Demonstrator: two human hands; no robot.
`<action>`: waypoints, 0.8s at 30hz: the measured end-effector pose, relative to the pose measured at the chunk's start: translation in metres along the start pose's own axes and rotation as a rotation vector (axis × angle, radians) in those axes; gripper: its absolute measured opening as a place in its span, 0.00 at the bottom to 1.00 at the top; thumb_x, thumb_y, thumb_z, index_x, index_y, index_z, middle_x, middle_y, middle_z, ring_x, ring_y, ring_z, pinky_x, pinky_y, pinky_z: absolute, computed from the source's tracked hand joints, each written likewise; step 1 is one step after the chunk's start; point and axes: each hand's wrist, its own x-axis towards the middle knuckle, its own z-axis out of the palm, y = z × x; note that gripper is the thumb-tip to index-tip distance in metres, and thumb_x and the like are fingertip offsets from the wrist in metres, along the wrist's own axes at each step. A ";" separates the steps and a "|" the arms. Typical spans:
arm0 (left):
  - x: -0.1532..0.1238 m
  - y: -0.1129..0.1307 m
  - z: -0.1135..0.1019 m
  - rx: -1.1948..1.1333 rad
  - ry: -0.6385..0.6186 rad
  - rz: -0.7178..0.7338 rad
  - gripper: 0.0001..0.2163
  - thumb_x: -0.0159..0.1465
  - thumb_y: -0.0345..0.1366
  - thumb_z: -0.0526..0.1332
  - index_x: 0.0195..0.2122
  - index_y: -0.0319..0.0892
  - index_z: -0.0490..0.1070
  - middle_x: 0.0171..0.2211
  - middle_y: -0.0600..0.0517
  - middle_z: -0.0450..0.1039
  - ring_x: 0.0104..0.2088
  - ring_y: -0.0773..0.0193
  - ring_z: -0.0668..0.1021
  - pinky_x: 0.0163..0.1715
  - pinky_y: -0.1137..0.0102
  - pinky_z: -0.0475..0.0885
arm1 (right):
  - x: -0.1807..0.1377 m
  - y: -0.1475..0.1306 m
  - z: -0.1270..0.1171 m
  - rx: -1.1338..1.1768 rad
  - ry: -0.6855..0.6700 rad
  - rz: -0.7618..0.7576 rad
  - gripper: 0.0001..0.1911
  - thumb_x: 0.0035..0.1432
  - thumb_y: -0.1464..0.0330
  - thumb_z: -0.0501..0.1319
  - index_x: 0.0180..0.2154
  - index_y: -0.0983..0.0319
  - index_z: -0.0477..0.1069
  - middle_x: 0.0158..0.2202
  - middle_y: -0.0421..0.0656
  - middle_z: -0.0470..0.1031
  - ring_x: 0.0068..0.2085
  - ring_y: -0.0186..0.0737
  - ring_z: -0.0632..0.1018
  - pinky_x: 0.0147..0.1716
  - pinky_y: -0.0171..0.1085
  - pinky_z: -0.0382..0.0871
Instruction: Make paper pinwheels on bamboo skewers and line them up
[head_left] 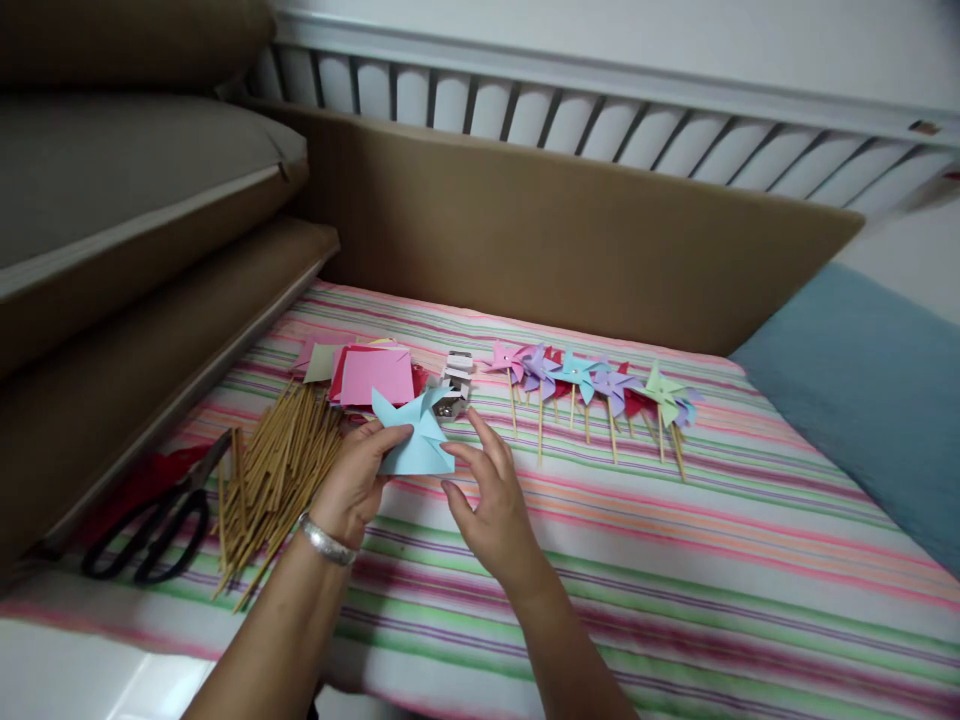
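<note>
1 blue pinwheel [417,442]: left hand [358,478], right hand [489,502] at edges, cloth [675,560] rightward

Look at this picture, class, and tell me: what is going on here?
A person works with two bare hands over a striped cloth. The left hand grips a folded light blue paper pinwheel, and the right hand, fingers spread, touches its edge. A heap of wooden sticks and black scissors lie to the left, coloured paper squares and a small metal tool behind, and a row of pinwheels on sticks to the right.
</note>
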 end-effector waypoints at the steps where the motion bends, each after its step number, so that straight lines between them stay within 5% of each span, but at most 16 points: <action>1: 0.000 -0.001 0.000 -0.005 0.002 -0.006 0.12 0.42 0.32 0.70 0.29 0.37 0.75 0.21 0.53 0.77 0.22 0.68 0.75 0.23 0.75 0.68 | 0.000 0.000 0.002 -0.018 0.019 -0.007 0.17 0.54 0.76 0.56 0.45 0.58 0.68 0.63 0.48 0.53 0.62 0.48 0.58 0.57 0.51 0.57; 8: 0.003 -0.004 0.004 0.029 0.028 0.011 0.12 0.40 0.31 0.70 0.28 0.35 0.76 0.21 0.52 0.77 0.21 0.68 0.74 0.24 0.74 0.68 | -0.001 0.007 0.003 -0.049 0.095 -0.091 0.09 0.56 0.75 0.55 0.36 0.59 0.71 0.60 0.48 0.59 0.60 0.49 0.62 0.54 0.52 0.60; 24: 0.004 -0.014 0.005 0.233 0.002 0.095 0.12 0.40 0.34 0.70 0.26 0.35 0.76 0.22 0.50 0.76 0.22 0.66 0.74 0.27 0.71 0.66 | 0.001 0.007 -0.002 0.001 0.086 0.018 0.07 0.55 0.72 0.59 0.33 0.57 0.75 0.56 0.47 0.65 0.60 0.47 0.62 0.56 0.52 0.58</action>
